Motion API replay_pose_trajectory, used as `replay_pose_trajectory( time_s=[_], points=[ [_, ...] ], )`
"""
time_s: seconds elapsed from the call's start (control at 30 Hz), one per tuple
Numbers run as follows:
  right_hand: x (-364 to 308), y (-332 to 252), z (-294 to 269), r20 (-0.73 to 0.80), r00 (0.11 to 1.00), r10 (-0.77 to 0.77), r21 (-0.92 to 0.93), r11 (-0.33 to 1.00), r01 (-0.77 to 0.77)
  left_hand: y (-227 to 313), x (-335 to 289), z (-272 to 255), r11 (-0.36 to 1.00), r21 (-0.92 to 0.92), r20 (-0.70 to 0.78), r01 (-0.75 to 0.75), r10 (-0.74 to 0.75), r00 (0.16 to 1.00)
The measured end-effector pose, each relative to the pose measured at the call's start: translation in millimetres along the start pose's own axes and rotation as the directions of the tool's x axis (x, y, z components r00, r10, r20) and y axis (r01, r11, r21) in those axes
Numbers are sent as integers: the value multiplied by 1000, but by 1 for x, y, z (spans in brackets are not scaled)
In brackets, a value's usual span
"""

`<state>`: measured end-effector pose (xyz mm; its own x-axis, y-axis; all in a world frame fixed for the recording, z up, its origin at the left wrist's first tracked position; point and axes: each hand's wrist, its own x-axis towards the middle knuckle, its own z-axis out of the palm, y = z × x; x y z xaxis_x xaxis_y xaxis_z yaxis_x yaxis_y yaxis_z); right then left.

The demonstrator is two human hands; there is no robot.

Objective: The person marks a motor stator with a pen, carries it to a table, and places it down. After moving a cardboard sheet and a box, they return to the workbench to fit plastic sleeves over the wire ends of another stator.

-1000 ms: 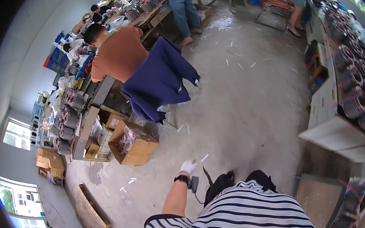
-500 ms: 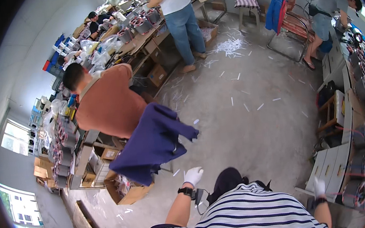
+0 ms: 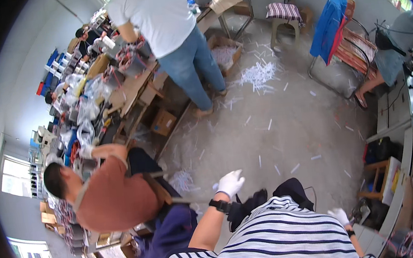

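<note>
My left hand (image 3: 231,183), in a white glove, swings out ahead of my body over the grey floor, its fingers loosely bent and apart with nothing in them. A dark watch sits on that wrist. On the other side, my right hand (image 3: 339,215) hangs low in a white glove near the cabinets, fingers apart; I see nothing held. Neither hand touches a thing. To my left a seated person in a brown shirt (image 3: 118,198) works at the bench, a dark blue garment (image 3: 166,246) hanging behind. White paper strips (image 3: 259,76) lie scattered and heaped on the floor ahead.
Along the left runs a workbench (image 3: 134,91) crowded with motor stators (image 3: 131,64) and plastic bags. Someone in a white shirt (image 3: 157,21) stands there. A chair (image 3: 355,55) with a blue jacket, a stool (image 3: 283,22) and another person are ahead right. Stators line the right bench.
I have moved forward: the seated person and garment slide lower in view, and the standing person looks nearer. Both gloved hands have shifted; the left is higher and further right.
</note>
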<state>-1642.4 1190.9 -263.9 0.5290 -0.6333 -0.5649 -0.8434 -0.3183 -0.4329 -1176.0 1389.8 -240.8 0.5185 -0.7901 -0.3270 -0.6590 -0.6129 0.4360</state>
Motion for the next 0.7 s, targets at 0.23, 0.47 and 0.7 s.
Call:
replay_pose_trajectory(
  time_s=[0.23, 0.47, 0.7],
  points=[
    [177, 47, -99, -122, 990, 76, 6, 997, -76, 104, 267, -102, 981, 29, -80, -190, 191, 978],
    [500, -139, -337, -320, 863, -392, -202, 918, 342, 98, 400, -145, 997, -30, -5, 77, -77, 997],
    [691, -357, -480, -224, 899, -376, 366, 822, 435, 58, 564, -200, 929, -290, -59, 229, -256, 965]
  ],
)
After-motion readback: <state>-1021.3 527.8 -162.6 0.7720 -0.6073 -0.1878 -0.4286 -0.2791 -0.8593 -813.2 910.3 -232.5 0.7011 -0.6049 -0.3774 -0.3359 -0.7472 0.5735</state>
